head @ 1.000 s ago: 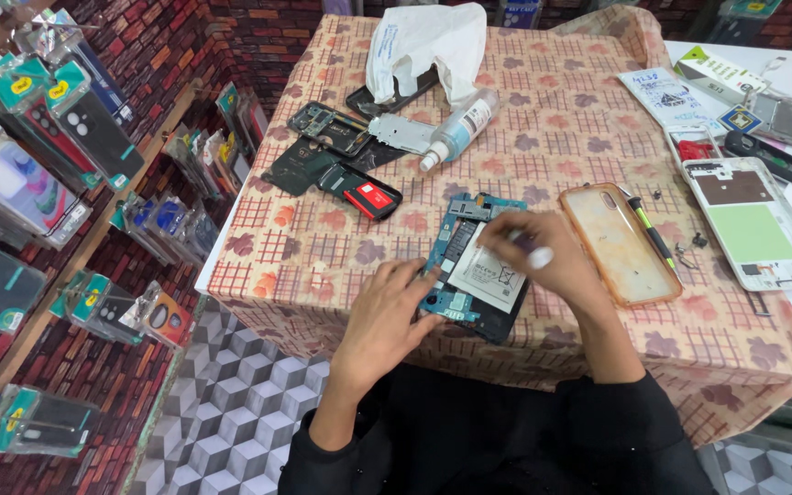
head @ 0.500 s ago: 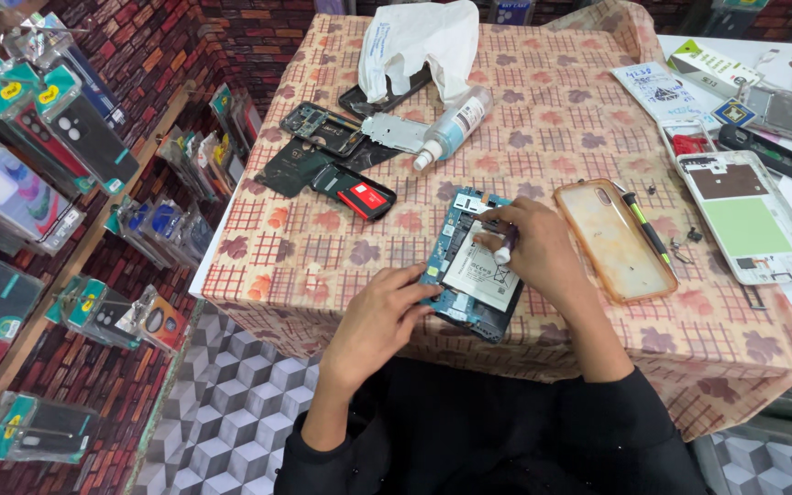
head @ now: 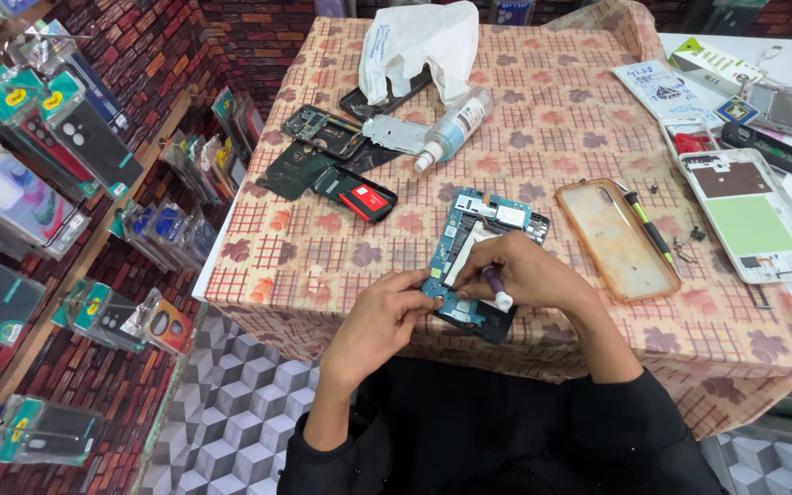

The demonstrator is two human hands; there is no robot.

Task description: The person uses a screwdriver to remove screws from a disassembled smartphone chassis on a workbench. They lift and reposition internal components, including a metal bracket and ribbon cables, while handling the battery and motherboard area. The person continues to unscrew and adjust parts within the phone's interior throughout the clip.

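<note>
An opened phone (head: 472,236) with its blue circuit board and white battery showing lies near the front edge of the cloth-covered table (head: 543,137). My left hand (head: 379,316) pinches its lower left corner. My right hand (head: 524,273) rests over the phone's lower half and grips a small purple-and-white tool (head: 497,291), tip down by the phone's bottom end.
A clear amber phone case (head: 618,236) and a green-handled screwdriver (head: 645,225) lie to the right. Farther right is a disassembled phone frame (head: 752,220). Behind are phone parts (head: 327,147), a spray bottle (head: 451,128) and a white plastic bag (head: 419,41). Packaged cases hang at left (head: 57,137).
My right hand has slid from the phone's upper part down to its lower end, with the tool now pointing down. My left hand has stayed at the lower left corner.
</note>
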